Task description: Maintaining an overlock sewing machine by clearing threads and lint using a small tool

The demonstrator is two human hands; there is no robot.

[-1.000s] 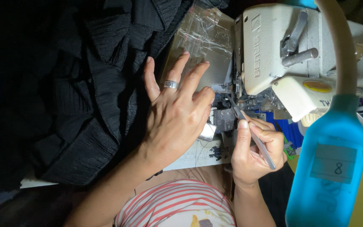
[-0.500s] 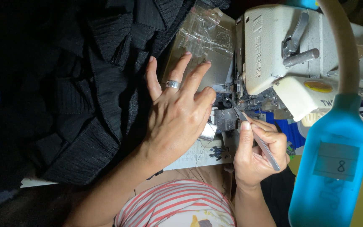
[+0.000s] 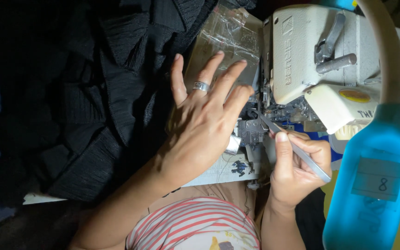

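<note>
I see thin metal tweezers (image 3: 297, 149) pinched in the right hand (image 3: 297, 169), fingers clamped on the shaft, tip aimed into the needle/looper area (image 3: 255, 127) at the front of the white overlock machine (image 3: 320, 60). Tip sits right at the metal parts there; whether it grips thread I can't tell, too small and dim.

Left hand (image 3: 204, 125) lies flat, fingers spread apart, holding nothing, ring on one finger, resting over the machine bed w/ fingertips toward the clear plastic cover (image 3: 228, 37). Black ribbed fabric (image 3: 84, 92) is bunched beside it, covering the left part of the work surface, not under the presser foot as far as I can judge.

My read: threading or clearing at the loopers is mid-way; fabric not yet fed, so sewing looks still to come.

Pale tabletop (image 3: 209, 173) shows only as a strip at the near edge, w/ bits of thread on it. A blue bottle (image 3: 371, 185) w/ a paper label hangs close to camera at right. Room is dark, lit mainly at the machine.
</note>
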